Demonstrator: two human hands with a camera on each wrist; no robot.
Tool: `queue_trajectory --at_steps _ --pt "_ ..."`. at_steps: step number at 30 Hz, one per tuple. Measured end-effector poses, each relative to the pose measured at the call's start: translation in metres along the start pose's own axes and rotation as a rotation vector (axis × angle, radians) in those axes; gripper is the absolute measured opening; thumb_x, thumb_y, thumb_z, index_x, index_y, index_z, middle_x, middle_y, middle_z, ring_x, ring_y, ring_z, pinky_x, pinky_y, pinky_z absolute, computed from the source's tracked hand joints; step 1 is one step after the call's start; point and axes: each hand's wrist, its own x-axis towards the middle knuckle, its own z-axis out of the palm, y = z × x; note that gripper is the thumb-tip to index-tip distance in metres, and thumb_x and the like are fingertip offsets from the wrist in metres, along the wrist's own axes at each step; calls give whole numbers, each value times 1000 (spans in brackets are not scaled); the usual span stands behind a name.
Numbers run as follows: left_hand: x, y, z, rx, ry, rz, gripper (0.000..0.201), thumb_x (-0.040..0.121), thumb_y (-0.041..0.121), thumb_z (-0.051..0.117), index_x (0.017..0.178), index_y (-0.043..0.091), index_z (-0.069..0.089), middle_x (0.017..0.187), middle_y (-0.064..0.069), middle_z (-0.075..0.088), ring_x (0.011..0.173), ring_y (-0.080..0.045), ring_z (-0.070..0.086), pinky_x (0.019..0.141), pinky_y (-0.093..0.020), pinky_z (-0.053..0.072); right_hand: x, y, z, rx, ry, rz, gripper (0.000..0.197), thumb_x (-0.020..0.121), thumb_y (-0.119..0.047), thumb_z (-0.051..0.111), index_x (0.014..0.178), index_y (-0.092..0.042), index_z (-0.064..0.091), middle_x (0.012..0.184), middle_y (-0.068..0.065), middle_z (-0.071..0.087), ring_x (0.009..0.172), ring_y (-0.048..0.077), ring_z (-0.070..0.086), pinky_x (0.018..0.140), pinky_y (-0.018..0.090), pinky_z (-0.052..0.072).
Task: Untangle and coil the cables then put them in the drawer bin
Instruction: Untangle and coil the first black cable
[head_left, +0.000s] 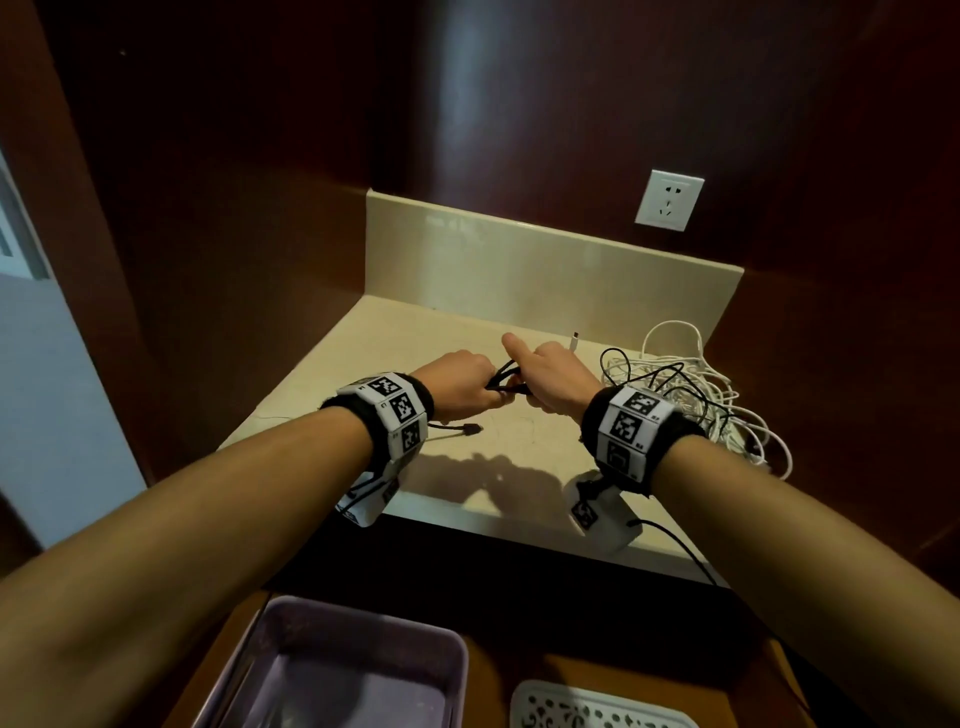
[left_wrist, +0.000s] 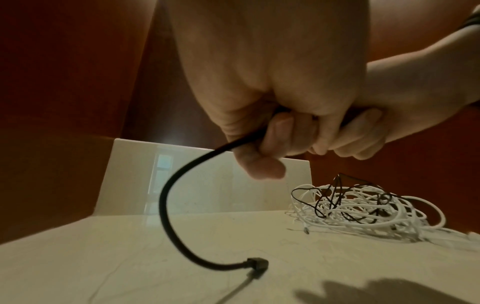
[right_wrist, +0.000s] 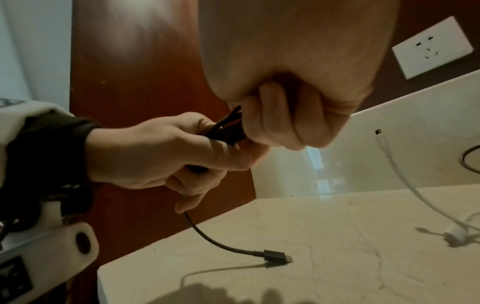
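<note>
Both hands meet above the middle of the cream counter (head_left: 395, 332) and hold one black cable (head_left: 506, 376) folded into short loops. My left hand (head_left: 462, 384) grips the loops from the left, fingers curled round them. My right hand (head_left: 545, 376) pinches the same bundle from the right, with the thumb sticking up. The cable's free end hangs from the left hand (left_wrist: 272, 144) in a curve (left_wrist: 166, 197), and its plug (right_wrist: 276, 257) rests on the counter. A tangled heap of white and thin black cables (head_left: 696, 395) lies at the counter's right side.
A white plug end (head_left: 575, 342) sticks up behind the hands. A wall socket (head_left: 669, 199) sits above the backsplash. Below the counter edge lie a purple bin (head_left: 260, 649) and a white patterned tray (head_left: 597, 712). Dark wood panels close in left and right.
</note>
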Motion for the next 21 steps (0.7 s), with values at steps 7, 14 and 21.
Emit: queue_trajectory --at_steps 7,14,21 --pt "-1 -2 5 117 6 72 28 100 36 48 76 20 51 65 3 55 55 -8 48 50 -25 29 -3 0 -3 -86 -141 202 55 100 -35 31 59 -8 57 51 0 44 44 16 33 44 23 25" --pt "-4 2 4 140 -12 89 31 100 39 46 106 13 62 91 -10 68 73 -21 51 63 -30 32 -3 2 -3 -41 -79 196 42 95 -25 42 56 -10 47 51 3 40 44 18 32 45 25 24" --pt "-12 2 8 -138 -121 99 36 100 45 40 109 13 52 82 -8 61 70 -20 53 65 -32 39 0 13 -8 -1 27 95 44 92 -18 48 49 -9 46 56 9 41 50 22 34 51 32 26"
